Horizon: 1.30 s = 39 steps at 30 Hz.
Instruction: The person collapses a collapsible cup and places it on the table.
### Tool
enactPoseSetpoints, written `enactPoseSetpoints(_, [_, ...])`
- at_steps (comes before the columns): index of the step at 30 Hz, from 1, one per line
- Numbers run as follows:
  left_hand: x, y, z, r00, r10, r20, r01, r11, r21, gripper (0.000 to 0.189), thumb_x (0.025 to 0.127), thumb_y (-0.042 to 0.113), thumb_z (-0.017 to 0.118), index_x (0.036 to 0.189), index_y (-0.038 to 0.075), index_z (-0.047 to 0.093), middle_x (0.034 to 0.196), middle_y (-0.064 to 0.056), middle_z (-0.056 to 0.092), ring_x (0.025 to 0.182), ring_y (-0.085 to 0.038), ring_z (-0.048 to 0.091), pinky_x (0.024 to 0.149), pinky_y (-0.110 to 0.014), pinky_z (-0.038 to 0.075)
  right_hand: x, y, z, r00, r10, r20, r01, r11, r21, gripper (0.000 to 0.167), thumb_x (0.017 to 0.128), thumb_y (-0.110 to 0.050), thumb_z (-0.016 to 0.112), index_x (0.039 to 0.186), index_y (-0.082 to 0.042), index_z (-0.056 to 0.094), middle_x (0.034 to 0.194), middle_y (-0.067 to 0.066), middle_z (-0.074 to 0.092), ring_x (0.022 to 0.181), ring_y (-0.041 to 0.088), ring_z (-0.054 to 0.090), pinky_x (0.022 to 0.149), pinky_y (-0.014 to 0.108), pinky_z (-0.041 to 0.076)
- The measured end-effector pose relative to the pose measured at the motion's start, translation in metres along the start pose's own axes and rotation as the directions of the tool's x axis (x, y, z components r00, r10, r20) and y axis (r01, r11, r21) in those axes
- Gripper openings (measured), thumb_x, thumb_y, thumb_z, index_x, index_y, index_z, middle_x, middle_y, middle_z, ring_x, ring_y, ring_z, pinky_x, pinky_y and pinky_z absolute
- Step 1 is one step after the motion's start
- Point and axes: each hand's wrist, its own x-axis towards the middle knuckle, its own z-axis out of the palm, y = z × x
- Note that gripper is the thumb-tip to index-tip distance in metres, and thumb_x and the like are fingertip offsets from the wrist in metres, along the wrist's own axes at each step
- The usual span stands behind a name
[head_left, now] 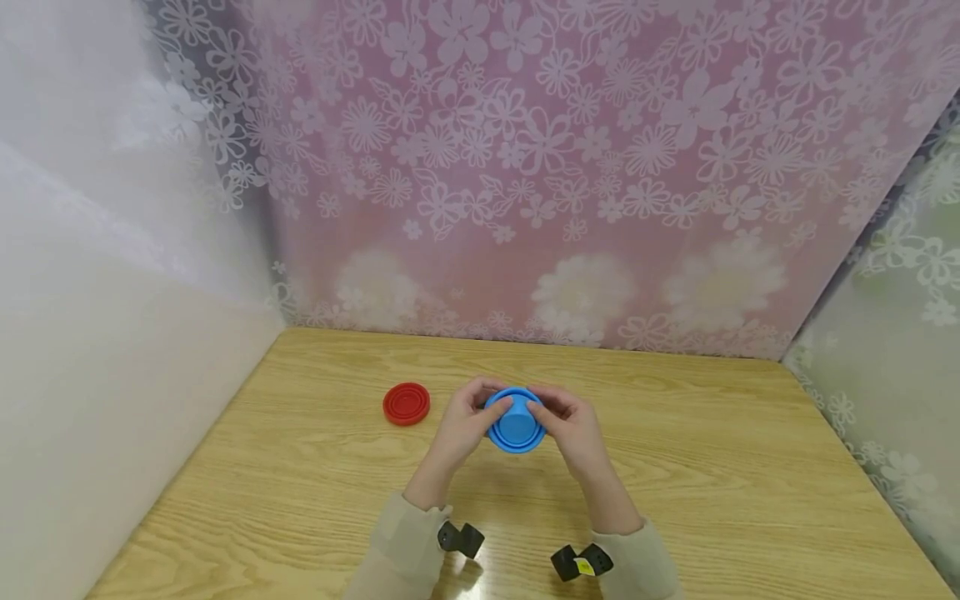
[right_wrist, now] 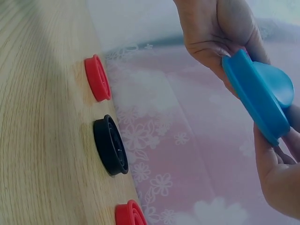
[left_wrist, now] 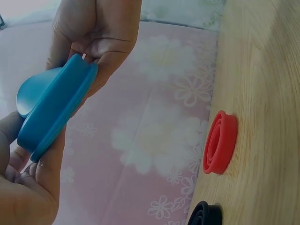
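Note:
A blue collapsible cup (head_left: 517, 428), round and folded nearly flat, is held off the table between both hands. My left hand (head_left: 459, 425) grips its left side, thumb on the cup's middle and fingers behind the rim. On the opposite side, my right hand (head_left: 579, 433) grips it in the same way. Seen edge-on in the left wrist view, the blue cup (left_wrist: 54, 105) is tilted and its middle bulges out on the thumb side. Some fingertips are hidden behind it.
A red folded cup (head_left: 407, 404) lies flat on the wooden table (head_left: 300, 483), left of the hands. The right wrist view shows a black folded cup (right_wrist: 109, 145) and another red folded cup (right_wrist: 129, 214) in a row with it. Patterned curtains (head_left: 525, 208) hang behind.

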Motion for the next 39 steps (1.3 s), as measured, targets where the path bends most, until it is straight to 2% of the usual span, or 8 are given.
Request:
enactPoseSetpoints(4, [0.0,0.001,0.001,0.999,0.031,-0.014,-0.031,0.998,0.059,0.019,0.086,0.008,0.057,0.101,-0.003,0.057,0.091,-0.018,0.06,0.083,-0.024,0.059,0.07,-0.03,0.05,0.0,0.001,0.001,0.999,-0.03,-0.025,0.029,0.998,-0.054,0.024,0.083,-0.003,0.06,0.104,0.009,0.06,0.099,0.017,0.059,0.082,0.016,0.061,0.068,0.03,0.051])
enactPoseSetpoints(9, [-0.001,0.001,0.002,0.999,0.047,-0.021,-0.044,0.993,0.111,0.018,0.086,0.007,0.057,0.101,-0.003,0.058,0.092,-0.018,0.06,0.086,-0.027,0.059,0.071,-0.031,0.05,-0.001,0.001,0.003,0.995,-0.087,-0.055,0.08,0.99,-0.119,0.02,0.081,-0.003,0.063,0.098,0.007,0.064,0.096,0.018,0.061,0.08,0.015,0.061,0.067,0.028,0.051])
enactPoseSetpoints(18, [-0.002,0.008,0.002,0.996,0.082,-0.025,-0.075,0.977,0.199,0.014,0.086,0.004,0.056,0.098,-0.003,0.058,0.09,-0.016,0.061,0.08,-0.023,0.059,0.067,-0.028,0.051,0.0,0.0,0.005,0.986,-0.149,-0.071,0.13,0.965,-0.228,0.017,0.079,-0.003,0.065,0.094,0.006,0.066,0.089,0.017,0.064,0.076,0.017,0.062,0.066,0.027,0.051])
enactPoseSetpoints(23, [-0.003,0.012,0.004,0.994,0.109,-0.017,-0.102,0.964,0.246,0.013,0.086,0.002,0.054,0.098,-0.004,0.057,0.09,-0.017,0.061,0.078,-0.023,0.059,0.066,-0.029,0.051,-0.006,-0.021,0.011,0.986,-0.146,-0.078,0.12,0.955,-0.271,0.016,0.08,0.004,0.061,0.094,0.01,0.064,0.089,0.021,0.063,0.076,0.022,0.062,0.066,0.026,0.051])
enactPoseSetpoints(25, [-0.003,0.011,0.004,0.994,0.108,-0.014,-0.101,0.965,0.244,0.013,0.087,0.002,0.053,0.098,-0.004,0.057,0.09,-0.017,0.061,0.078,-0.023,0.059,0.067,-0.029,0.051,-0.008,-0.025,0.012,0.987,-0.139,-0.078,0.114,0.96,-0.257,0.016,0.08,0.006,0.06,0.094,0.012,0.063,0.089,0.023,0.062,0.077,0.021,0.062,0.066,0.026,0.051])
enactPoseSetpoints(29, [-0.002,0.008,0.003,0.995,0.095,-0.007,-0.091,0.973,0.213,0.015,0.089,0.006,0.051,0.1,-0.004,0.056,0.091,-0.016,0.06,0.079,-0.023,0.059,0.067,-0.028,0.051,-0.003,-0.01,0.006,0.987,-0.135,-0.086,0.117,0.975,-0.191,0.019,0.082,0.0,0.061,0.096,0.012,0.062,0.092,0.022,0.061,0.077,0.012,0.061,0.066,0.023,0.05])
enactPoseSetpoints(33, [-0.001,0.003,0.002,0.996,0.085,0.005,-0.085,0.981,0.175,0.02,0.091,0.01,0.049,0.104,-0.003,0.056,0.094,-0.016,0.06,0.082,-0.023,0.058,0.068,-0.026,0.05,-0.001,-0.001,0.001,0.988,-0.125,-0.095,0.111,0.984,-0.14,0.021,0.083,-0.006,0.061,0.099,0.008,0.064,0.093,0.02,0.062,0.077,0.012,0.061,0.064,0.024,0.051])
enactPoseSetpoints(39, [0.002,-0.003,-0.002,1.0,-0.017,-0.012,0.018,0.995,0.094,0.03,0.092,0.015,0.048,0.114,-0.005,0.051,0.093,-0.017,0.059,0.077,-0.023,0.06,0.065,-0.032,0.052,-0.002,-0.005,-0.001,0.985,-0.104,-0.136,0.08,0.982,-0.168,0.023,0.085,-0.01,0.06,0.102,0.004,0.063,0.092,0.017,0.062,0.072,0.012,0.059,0.058,0.023,0.051])
